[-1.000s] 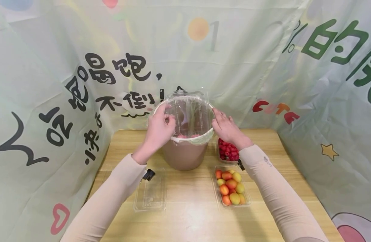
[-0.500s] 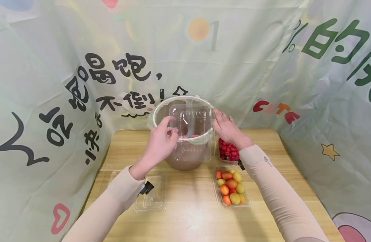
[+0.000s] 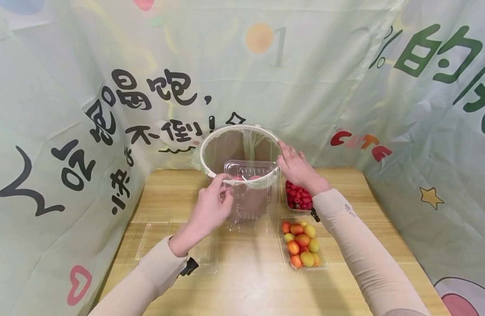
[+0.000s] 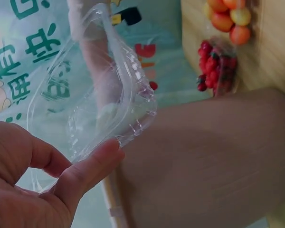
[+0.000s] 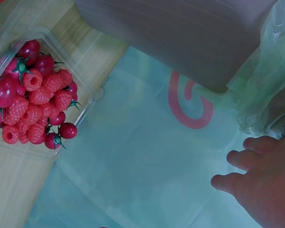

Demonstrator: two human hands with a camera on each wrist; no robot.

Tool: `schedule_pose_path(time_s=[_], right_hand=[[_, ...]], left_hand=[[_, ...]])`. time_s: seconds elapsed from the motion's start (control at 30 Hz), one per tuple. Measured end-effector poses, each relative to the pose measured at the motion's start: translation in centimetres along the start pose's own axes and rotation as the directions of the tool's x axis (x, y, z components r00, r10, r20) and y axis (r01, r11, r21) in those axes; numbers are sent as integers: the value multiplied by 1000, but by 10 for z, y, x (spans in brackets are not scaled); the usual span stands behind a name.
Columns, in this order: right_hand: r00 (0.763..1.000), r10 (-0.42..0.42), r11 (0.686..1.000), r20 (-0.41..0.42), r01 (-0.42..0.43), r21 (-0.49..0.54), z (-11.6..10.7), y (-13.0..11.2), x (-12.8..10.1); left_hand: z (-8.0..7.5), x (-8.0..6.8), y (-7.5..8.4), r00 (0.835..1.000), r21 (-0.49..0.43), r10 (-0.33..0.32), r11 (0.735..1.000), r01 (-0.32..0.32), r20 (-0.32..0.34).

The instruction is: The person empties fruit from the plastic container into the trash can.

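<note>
You are lowering the clear plastic box [image 3: 250, 191] with your left hand [image 3: 212, 206]: a second ago it was tipped up over the mouth of the brown bin [image 3: 242, 145], and now it is hanging in front of the bin's near side, just above the table [image 3: 246, 281], looking emptied. Your left thumb and fingers are pinching the box's left edge, as the left wrist view also shows. Your right hand [image 3: 295, 166] is staying where it was, fingers loosely extended and resting against the bin's right rim, gripping nothing.

The bin is holding a thin bag liner [image 3: 262, 145] folded over its white rim, with something pinkish-red showing just inside the near edge. Right of the bin, a tray of raspberries and small red tomatoes [image 3: 298, 196] is sitting on the table, and nearer to you a tray of orange and yellow tomatoes [image 3: 302, 243]. An empty clear tray [image 3: 147, 239] is lying under your left forearm.
</note>
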State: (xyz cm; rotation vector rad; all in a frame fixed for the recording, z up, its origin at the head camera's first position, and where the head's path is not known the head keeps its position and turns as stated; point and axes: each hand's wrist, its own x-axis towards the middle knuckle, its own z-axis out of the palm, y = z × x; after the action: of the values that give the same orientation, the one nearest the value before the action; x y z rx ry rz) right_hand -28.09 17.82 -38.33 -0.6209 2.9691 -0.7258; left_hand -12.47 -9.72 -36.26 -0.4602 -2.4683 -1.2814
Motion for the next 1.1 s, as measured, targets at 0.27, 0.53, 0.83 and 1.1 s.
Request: schedule_pose_path(time_s=[0.27, 0.53, 0.83, 1.1], right_hand=[[1000, 1, 1000, -12, -1, 5, 1, 0, 1], [1000, 2, 1000, -16, -2, 10, 1, 0, 1], [1000, 1, 1000, -13, -1, -3, 2, 1, 2], [1000, 4, 1000, -16, -3, 11, 1, -2, 0]], left_hand=[[14, -18, -10, 997, 36, 60, 998, -59, -41], [27, -35, -17, 1000, 1, 28, 1000, -28, -8], [37, -42, -35, 998, -26, -57, 998, 57, 4], [43, -50, -50, 986, -54, -161, 985, 164, 52]])
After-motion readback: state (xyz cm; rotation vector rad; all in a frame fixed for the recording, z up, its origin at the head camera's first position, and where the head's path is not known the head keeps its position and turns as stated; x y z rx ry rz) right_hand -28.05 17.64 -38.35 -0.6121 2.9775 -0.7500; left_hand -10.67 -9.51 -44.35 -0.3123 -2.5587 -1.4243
